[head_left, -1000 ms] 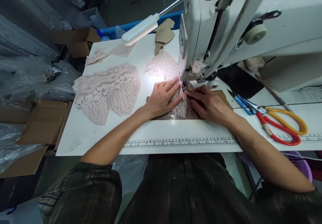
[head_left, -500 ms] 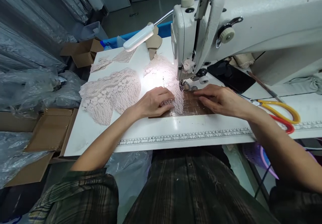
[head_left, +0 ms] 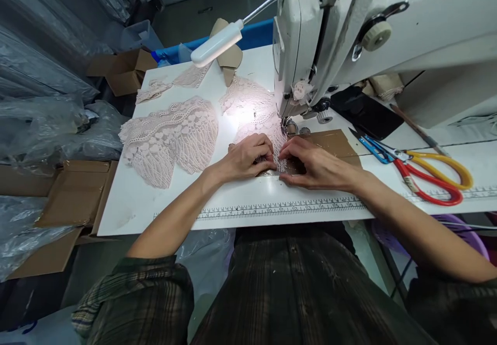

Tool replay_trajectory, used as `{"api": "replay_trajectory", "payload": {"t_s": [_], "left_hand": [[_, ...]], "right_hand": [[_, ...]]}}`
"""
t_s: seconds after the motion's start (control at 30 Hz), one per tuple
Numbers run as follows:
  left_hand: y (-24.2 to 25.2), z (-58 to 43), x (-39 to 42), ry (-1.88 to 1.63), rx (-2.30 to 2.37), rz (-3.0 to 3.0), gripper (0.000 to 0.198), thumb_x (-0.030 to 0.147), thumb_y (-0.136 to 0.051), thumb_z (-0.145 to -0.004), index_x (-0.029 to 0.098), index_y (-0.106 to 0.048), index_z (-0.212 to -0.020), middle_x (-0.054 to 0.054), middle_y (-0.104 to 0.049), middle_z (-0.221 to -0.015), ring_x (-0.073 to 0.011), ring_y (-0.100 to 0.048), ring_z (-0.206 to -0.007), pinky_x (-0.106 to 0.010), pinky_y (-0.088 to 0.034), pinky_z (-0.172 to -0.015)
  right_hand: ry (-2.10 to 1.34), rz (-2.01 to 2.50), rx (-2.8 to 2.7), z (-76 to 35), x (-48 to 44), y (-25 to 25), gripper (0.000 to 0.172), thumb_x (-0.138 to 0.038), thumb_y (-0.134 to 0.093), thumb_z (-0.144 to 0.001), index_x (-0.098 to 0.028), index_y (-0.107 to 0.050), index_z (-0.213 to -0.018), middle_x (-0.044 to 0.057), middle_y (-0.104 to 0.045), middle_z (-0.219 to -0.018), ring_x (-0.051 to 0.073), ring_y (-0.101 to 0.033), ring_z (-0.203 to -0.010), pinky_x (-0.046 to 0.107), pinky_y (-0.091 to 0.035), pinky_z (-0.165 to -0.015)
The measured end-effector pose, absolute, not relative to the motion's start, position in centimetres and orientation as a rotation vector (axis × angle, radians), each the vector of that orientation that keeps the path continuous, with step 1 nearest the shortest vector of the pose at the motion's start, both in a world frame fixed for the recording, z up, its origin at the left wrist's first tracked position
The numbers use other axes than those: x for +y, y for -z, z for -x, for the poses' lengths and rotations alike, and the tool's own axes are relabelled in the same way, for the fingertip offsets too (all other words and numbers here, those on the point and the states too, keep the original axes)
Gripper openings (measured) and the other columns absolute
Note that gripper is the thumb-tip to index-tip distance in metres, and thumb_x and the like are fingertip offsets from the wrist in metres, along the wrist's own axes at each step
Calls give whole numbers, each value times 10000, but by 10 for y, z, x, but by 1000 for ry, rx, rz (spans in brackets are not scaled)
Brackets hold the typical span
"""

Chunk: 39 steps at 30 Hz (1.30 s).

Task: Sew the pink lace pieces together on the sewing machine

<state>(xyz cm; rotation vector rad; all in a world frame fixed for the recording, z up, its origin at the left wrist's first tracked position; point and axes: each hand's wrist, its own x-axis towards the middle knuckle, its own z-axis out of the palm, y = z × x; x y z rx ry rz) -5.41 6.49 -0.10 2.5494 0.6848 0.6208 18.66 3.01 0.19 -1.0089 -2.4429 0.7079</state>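
Observation:
Pale pink lace lies under the lamp, and its edge runs beneath the needle area of a white sewing machine. My left hand has its fingers bunched on the lace's near end. Opposite it, my right hand pinches the lace's right edge between thumb and fingers. The two hands are almost touching just in front of the presser foot. Part of the lace is hidden under my fingers. A brown plate on the table extends to the right behind my right hand.
More lace pieces rest at the left of the white table. Scissors with red and yellow handles, small blue-handled snips and a black phone are at the right. A lamp hangs above. Cardboard boxes stand at the left.
My right hand has moved left off the brown plate onto the lace edge. My left hand has shifted slightly right, and its fingers have drawn together. The brown plate now extends further right.

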Motion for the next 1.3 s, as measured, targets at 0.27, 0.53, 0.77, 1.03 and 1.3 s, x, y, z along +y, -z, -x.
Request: {"api": "replay_trajectory", "payload": {"t_s": [0.27, 0.53, 0.77, 1.03, 1.3], "left_hand": [[1, 48, 59, -668, 866, -2498, 285, 330, -533, -1000, 166, -614, -781, -52, -630, -897, -171, -592, -824, -303, -483, -685], [8, 47, 61, -976, 597, -2708, 206, 349, -687, -924, 151, -702, -978, -101, -727, -989, -195, -694, -895, -384, -598, -790], [4, 46, 58, -1194, 804, -2603, 141, 171, -597, -965, 112, -714, -912, -96, -761, -916, -152, -735, -868, -273, -637, -743], [11, 43, 60, -1027, 612, -2696, 103, 178, -612, -957, 145, -710, -968, -98, -767, -1027, -163, -741, -932, -329, -653, -798], [13, 44, 62, -878, 568, -2826, 95, 198, -611, -959, 173, -698, -991, -64, -766, -1005, -163, -731, -923, -368, -637, -840]], "right_hand": [[-691, 1054, -2341, -182, 25, 6, 237, -409, -560, -935, -178, -604, -964, 113, -622, -1040, 205, -605, -885, 373, -514, -793], [-608, 1034, -2184, -179, 24, 6, 173, -293, -484, -972, -186, -615, -932, 87, -655, -966, 176, -618, -835, 351, -529, -761], [-271, 1165, -2344, -183, 21, 12, 369, -234, -457, -952, -170, -657, -1255, 151, -592, -1085, 264, -564, -1030, 447, -529, -877], [-159, 1246, -2527, -181, -6, 3, 380, -247, -456, -957, -189, -673, -1264, 191, -585, -1185, 314, -480, -1053, 484, -448, -845], [-359, 1198, -2524, -193, 2, -6, 383, -291, -455, -969, -175, -698, -1241, 185, -625, -1222, 320, -552, -1092, 487, -477, -874]]}}
